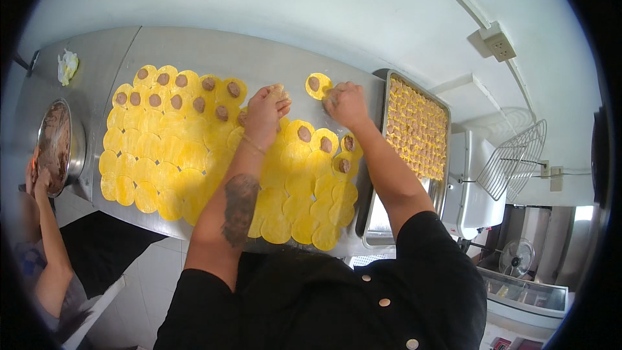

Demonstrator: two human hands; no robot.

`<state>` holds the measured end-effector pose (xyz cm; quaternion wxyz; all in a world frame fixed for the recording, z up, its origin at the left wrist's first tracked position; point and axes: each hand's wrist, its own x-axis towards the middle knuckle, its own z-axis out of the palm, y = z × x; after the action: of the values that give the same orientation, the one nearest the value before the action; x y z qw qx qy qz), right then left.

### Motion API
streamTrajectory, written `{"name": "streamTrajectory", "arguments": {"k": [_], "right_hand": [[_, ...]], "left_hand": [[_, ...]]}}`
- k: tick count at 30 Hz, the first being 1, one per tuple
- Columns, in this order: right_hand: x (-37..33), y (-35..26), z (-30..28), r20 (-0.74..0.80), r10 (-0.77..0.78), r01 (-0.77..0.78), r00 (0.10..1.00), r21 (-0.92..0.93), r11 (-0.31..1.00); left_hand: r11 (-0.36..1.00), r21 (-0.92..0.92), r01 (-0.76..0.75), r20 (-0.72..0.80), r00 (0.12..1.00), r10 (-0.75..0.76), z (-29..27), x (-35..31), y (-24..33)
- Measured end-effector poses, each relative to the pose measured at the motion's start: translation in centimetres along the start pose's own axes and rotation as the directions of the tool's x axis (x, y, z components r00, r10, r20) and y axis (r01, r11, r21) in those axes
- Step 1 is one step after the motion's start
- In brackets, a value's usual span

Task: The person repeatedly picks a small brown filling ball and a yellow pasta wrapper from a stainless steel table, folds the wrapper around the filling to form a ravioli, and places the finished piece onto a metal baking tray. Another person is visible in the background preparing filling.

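At the far left, a co-worker's hand (43,180) was at a metal bowl (79,149) coated inside with brown paste (57,139). A crumpled plastic bag (67,67) lay beyond the bowl on the steel worktop (214,52). Next came the overlapping yellow dough rounds (149,172), spread in rows across the worktop; those along the far side bore brown lumps of filling (176,102), while the nearer ones were bare. Over the far edge of these rows hung the left hand, (265,113) its fingers drawn together — whether they gripped anything could not be told. To its right, one separate round (321,94) lay flat beyond the rows, a lump on it. The right hand (346,104) was just beside that round, fingers bent, their tips too blurred to show a hold. Farther right, a metal tray (379,220) carried close-set yellow-and-brown pieces (418,129) — its near end was bare. A wire rack (515,162) stood past it.
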<state>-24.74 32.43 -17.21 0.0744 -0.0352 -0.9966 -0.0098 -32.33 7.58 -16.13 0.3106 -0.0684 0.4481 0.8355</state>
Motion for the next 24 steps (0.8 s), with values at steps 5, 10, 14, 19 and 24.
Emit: {"name": "streamTrajectory", "arguments": {"k": [5, 10, 14, 19, 24], "right_hand": [[1.4, -2.4, 1.8, 0.061, -0.032, 0.044, 0.998, -0.198, 0.979], [1.0, -4.2, 0.0, -0.069, 0.038, -0.040, 0.997, -0.035, 0.999], [-3.3, -6.1, -3.1, -0.225, 0.004, 0.023, 0.974, 0.119, 0.993], [-11.4, -5.2, -5.3, -0.226, 0.375, -0.089, 0.899, 0.744, 0.662], [-16.0, -6.0, -7.0, 0.145, 0.457, -0.101, 0.877, 0.988, -0.118]], "left_hand": [[0.984, -0.079, 0.159, -0.114, 0.979, -0.168, 1.4, 5.6, -4.2], [0.933, -0.083, 0.350, -0.047, 0.934, -0.355, 3.4, 7.6, -7.6], [0.965, -0.105, 0.241, 0.108, 0.967, -0.230, 4.4, 5.7, -7.5], [0.970, -0.231, 0.078, 0.224, 0.974, -0.025, 7.2, -3.5, -6.3], [0.981, -0.016, -0.194, 0.141, 0.971, 0.194, 11.7, -12.7, -7.5]]}}
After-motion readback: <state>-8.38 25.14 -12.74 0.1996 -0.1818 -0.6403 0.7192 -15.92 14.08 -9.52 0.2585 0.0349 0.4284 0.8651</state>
